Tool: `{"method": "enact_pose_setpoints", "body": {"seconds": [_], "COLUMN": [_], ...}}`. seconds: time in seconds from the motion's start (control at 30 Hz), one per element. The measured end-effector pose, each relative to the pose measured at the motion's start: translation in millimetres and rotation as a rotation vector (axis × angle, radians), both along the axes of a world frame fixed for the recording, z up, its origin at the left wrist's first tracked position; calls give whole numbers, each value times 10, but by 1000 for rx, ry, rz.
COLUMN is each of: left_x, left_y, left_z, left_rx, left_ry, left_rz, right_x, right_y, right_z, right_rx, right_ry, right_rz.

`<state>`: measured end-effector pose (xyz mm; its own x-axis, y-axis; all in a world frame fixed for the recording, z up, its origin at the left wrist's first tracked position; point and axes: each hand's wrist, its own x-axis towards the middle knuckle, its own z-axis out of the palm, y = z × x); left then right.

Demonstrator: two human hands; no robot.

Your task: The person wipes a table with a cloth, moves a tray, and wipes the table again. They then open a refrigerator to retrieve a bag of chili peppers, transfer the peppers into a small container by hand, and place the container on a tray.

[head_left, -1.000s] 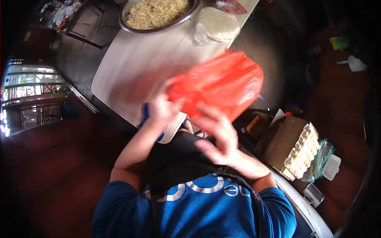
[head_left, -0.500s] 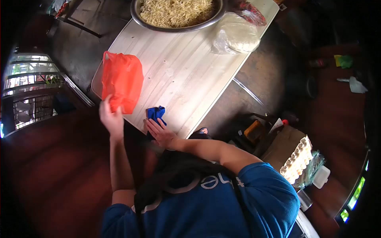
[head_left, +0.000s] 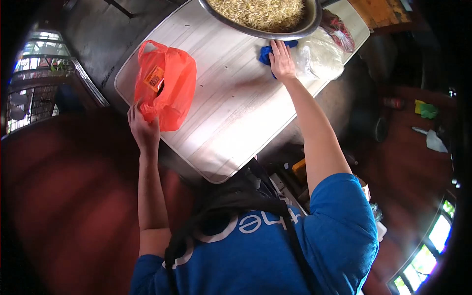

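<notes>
At the left edge of the white table (head_left: 231, 113), my left hand (head_left: 143, 127) pinches a handle of the red plastic bag (head_left: 179, 88). Through the bag's opening an orange packet (head_left: 154, 78) shows. My right hand (head_left: 282, 61) lies flat, fingers stretched, on a blue cloth (head_left: 267, 55) pressed to the tabletop. The cloth is just below the metal basin (head_left: 275, 35), which holds a heap of bean sprouts (head_left: 260, 14). To the right of that hand lies a clear plastic bag with pale contents (head_left: 322, 56).
A dark red bag (head_left: 337, 29) sits at the table's far right corner. Barred windows (head_left: 42, 73) are at the left. Beyond the table's right side, a green and yellow item (head_left: 427, 109) and a white item (head_left: 435, 141) lie on a reddish surface.
My right hand has moved with the blue cloth from the near table edge up to the basin. My left hand has lifted the red bag's near side, and its opening now shows the packet.
</notes>
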<state>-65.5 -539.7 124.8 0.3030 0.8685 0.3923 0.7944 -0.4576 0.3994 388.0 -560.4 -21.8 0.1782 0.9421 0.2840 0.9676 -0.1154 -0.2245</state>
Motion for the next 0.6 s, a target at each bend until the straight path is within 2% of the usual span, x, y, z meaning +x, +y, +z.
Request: {"method": "enact_pose_setpoints", "body": {"seconds": [0.07,0.13,0.17,0.23,0.27,0.3,0.37,0.43,0.5,0.53,0.6], "left_x": [-12,15,44,76,113,152,229,312,362,410,531], "left_y": [-58,-159,-199,-268,-286,-301,-383,-466,-552,-635,-812], "left_z": [2,36,71,52,49,76,147,120,141,180,262], "left_rx": [8,11,-31,-27,-9,-5,12,-7,-51,-49,32], "left_ry": [-10,-5,6,14,19,20,73,109,141,148,84], "left_rz": [12,-1,11,33,42,53,27,87,145,148,127], "right_x": [-157,-487,-789,-1455,-1827,-2175,-2897,-3068,-2891,-2751,-2310], "right_y": [-50,-260,-455,-882,-1141,-1358,-2054,-2364,-2399,-2423,-2329], "right_z": [22,-36,51,133,109,277,-251,-342,189,241,254], "right_rx": [34,9,70,7,-110,-357,-244,-137,-238,-233,-427], "right_ry": [43,19,85,252,209,372,166,-260,359,364,300], "right_rz": [-27,58,177,363,444,505,776,888,1130,1133,974]}}
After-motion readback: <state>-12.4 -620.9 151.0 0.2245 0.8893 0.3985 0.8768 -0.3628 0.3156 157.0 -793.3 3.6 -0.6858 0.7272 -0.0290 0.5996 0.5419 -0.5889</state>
